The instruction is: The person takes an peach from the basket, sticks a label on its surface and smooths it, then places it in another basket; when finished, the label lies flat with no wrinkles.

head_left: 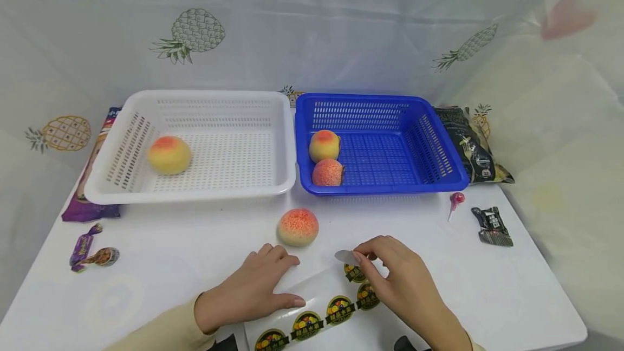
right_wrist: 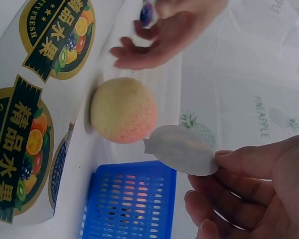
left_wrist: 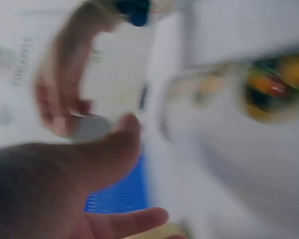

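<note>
My right hand [head_left: 402,280] pinches a peeled sticker [right_wrist: 182,149] between thumb and fingers, its pale back showing in the right wrist view. Beneath both hands lies a glossy sticker sheet [head_left: 312,290] bearing several round fruit labels with dark banners. Over the left part of that sheet, my left hand [head_left: 258,288] holds nothing, its fingers loosely spread. A peach [head_left: 298,227], yellow below and speckled red on top, sits on the table just beyond the left fingertips. The left wrist view is blurred.
Behind stand a white basket [head_left: 195,195] holding one peach [head_left: 169,155] and a blue basket [head_left: 385,189] holding two. Wrapped candy [head_left: 83,248] and a lollipop [head_left: 103,257] lie left. On the right are a pink lollipop [head_left: 456,199], a black packet [head_left: 493,226] and a snack bag [head_left: 468,140].
</note>
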`<state>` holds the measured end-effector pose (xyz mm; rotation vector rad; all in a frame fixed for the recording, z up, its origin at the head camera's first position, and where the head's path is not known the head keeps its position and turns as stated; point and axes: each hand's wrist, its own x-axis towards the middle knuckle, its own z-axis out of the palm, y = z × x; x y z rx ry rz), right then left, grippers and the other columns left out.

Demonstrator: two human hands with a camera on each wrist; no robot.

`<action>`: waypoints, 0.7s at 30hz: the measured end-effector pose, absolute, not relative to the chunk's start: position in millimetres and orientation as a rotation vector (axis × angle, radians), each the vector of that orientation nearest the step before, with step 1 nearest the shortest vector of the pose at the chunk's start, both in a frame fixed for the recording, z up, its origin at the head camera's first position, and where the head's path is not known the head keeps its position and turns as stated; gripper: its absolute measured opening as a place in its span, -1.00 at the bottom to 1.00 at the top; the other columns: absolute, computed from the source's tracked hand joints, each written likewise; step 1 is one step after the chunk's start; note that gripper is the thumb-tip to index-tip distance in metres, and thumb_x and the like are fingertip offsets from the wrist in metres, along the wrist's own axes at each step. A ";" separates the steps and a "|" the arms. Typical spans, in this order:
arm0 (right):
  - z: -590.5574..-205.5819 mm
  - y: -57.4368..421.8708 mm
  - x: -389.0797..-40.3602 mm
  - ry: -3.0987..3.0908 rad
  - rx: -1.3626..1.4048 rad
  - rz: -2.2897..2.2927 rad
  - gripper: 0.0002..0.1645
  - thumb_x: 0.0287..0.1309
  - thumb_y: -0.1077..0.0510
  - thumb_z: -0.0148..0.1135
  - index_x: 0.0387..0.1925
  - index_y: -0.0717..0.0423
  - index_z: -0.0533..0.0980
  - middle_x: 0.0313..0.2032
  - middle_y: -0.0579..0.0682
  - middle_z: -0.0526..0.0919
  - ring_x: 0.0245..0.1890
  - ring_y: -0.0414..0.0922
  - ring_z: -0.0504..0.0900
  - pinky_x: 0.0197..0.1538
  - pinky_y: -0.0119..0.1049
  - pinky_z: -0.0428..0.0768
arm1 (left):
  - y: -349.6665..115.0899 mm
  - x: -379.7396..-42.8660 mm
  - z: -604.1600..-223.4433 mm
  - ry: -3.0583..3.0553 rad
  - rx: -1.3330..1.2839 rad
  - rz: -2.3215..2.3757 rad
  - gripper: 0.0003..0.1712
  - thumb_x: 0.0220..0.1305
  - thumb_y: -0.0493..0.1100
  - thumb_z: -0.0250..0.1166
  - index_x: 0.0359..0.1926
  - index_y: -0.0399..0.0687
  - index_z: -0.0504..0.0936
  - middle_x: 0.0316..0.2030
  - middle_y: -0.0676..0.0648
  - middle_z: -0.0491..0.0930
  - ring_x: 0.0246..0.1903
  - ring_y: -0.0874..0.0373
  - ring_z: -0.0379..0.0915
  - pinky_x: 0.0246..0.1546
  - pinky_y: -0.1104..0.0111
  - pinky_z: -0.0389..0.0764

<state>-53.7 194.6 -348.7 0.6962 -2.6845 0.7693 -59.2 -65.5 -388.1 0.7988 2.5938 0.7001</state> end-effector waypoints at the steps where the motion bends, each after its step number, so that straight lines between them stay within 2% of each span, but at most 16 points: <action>1: -348.9 194.9 -53.9 -2.692 0.687 0.768 -0.85 0.00 0.10 0.25 -0.32 -0.16 0.51 -0.42 -0.37 0.49 -0.39 -0.37 0.47 -0.28 -0.65 0.33 | -67.0 -59.2 -382.6 2.617 0.790 0.699 -0.26 -0.05 0.45 0.05 0.00 0.05 0.45 -0.18 0.13 0.37 -0.20 0.26 0.19 -0.30 0.38 0.28; 5: -349.1 195.8 -54.7 -2.721 0.659 0.770 -0.86 0.03 0.09 0.23 -0.30 -0.16 0.50 -0.40 -0.37 0.49 -0.38 -0.36 0.47 -0.26 -0.66 0.32 | -69.9 -66.0 -367.9 2.742 0.713 0.819 -0.39 -0.03 0.27 0.23 0.00 0.07 0.45 -0.14 0.11 0.38 -0.14 0.28 0.22 -0.18 0.37 0.41; 7: -349.1 195.5 -55.4 -2.723 0.659 0.773 -0.85 0.04 0.09 0.22 -0.29 -0.16 0.50 -0.39 -0.37 0.49 -0.37 -0.36 0.47 -0.25 -0.66 0.32 | -69.5 -73.3 -367.1 2.800 0.670 0.888 -0.37 -0.05 0.15 0.32 0.07 0.10 0.39 -0.08 0.09 0.34 -0.07 0.26 0.21 -0.11 0.35 0.42; 10: -349.2 194.1 -56.5 -2.719 0.667 0.778 -0.86 0.05 0.08 0.21 -0.28 -0.17 0.50 -0.39 -0.37 0.49 -0.37 -0.38 0.46 -0.25 -0.66 0.32 | -69.4 -86.1 -374.2 2.818 0.693 0.973 -0.26 -0.07 0.00 0.38 0.17 0.17 0.29 0.10 0.00 0.25 0.10 0.16 0.16 0.02 0.26 0.38; 14: -349.6 191.4 -57.4 -2.707 0.670 0.795 -0.87 0.07 0.08 0.19 -0.29 -0.18 0.49 -0.39 -0.38 0.49 -0.37 -0.39 0.45 -0.26 -0.67 0.33 | -70.0 -103.6 -388.4 2.682 0.811 1.055 -0.16 -0.07 -0.20 0.37 0.24 0.23 0.19 0.29 -0.13 0.05 0.27 -0.02 -0.03 0.14 0.07 0.23; 18: -348.9 187.9 -58.3 -2.724 0.654 0.833 -0.88 0.09 0.06 0.17 -0.28 -0.20 0.49 -0.38 -0.38 0.49 -0.36 -0.40 0.44 -0.28 -0.62 0.37 | -72.0 -118.9 -400.7 2.557 0.913 1.060 -0.12 -0.10 -0.40 0.30 0.25 0.21 0.17 0.29 -0.10 0.05 0.28 0.01 -0.07 0.19 0.07 0.15; 21: -348.2 185.7 -59.6 -2.731 0.646 0.850 -0.88 0.10 0.05 0.16 -0.27 -0.21 0.48 -0.37 -0.38 0.49 -0.36 -0.42 0.43 -0.31 -0.55 0.43 | -73.0 -127.7 -408.4 2.538 0.912 1.038 -0.10 -0.12 -0.36 0.33 0.24 0.27 0.18 0.21 -0.01 0.17 0.22 0.11 0.03 0.15 0.14 0.20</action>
